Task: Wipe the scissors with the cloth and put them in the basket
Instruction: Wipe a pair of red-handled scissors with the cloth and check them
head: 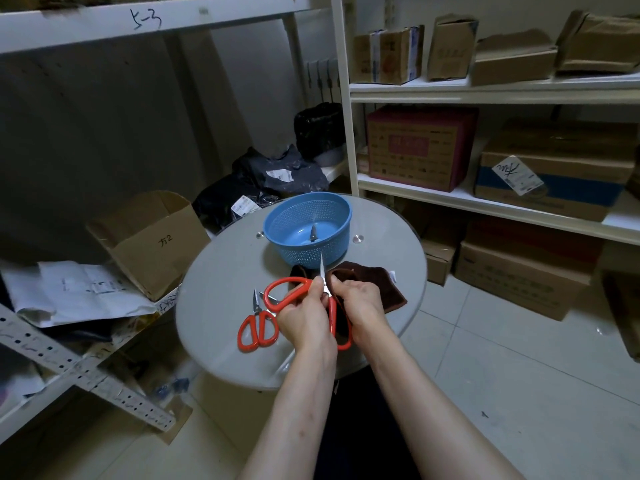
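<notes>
Surface (221,282): round glass top, everything is on it or over it.

Basket (304,254): blue, at the far side, straight ahead of both hands and just past the cloth.

Cloth (377,289): brown, bunched between basket and hands, mostly to the right and running under my right hand (362,304).

Scissors (332,317): red handles, splayed open. The blade points up and away from me, its tip in line with the basket's near wall. Long axis already runs toward the basket, so the drop-off is a short forward reach with no turn needed.

Left hand (304,317) grips the scissors by the handles. Right hand is curled around the blade root, pinching it. Can't tell if cloth sits between fingers and steel. Judging by that, wiping is in progress.

Second pair (259,320): lies flat just left of my left hand, blades pointing away, out of the path.

Metal tip (313,233) shows inside the basket, likely another pair. Nothing blocks the way forward, but mind the exposed point.
</notes>
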